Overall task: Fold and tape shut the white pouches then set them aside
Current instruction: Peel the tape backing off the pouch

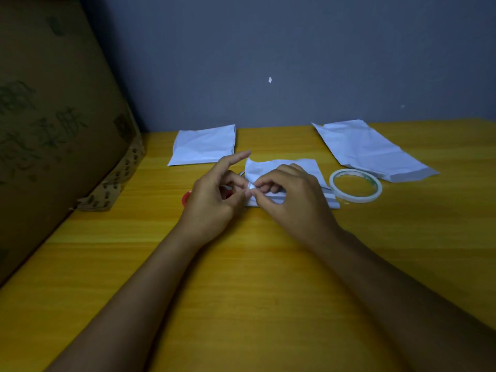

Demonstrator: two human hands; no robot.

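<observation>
Far left: cardboard box (pixel 53 116) leaning at table (pixel 241 291) edge. Next, folded pouch (pixel 204 145) lying flat near the wall, apparently set aside already. Red item (pixel 185 197) half hidden under left hand (pixel 214 200); identity unclear. Left hand with index finger extended, thumb and other fingertips closing on a small white bit at the left end of working pouch (pixel 284 167), probably tape. Right hand (pixel 292 200) pinching the same spot from the opposite side, fingers curled over the folded flap. Working pouch long axis running left-right, mostly under and beyond right hand, so seam lies rightward from the pinch; likely next: press along that way. Tape roll (pixel 355 185) just beside, right hand nearer. Unfolded pouches (pixel 373 149) far right, stacked.
</observation>
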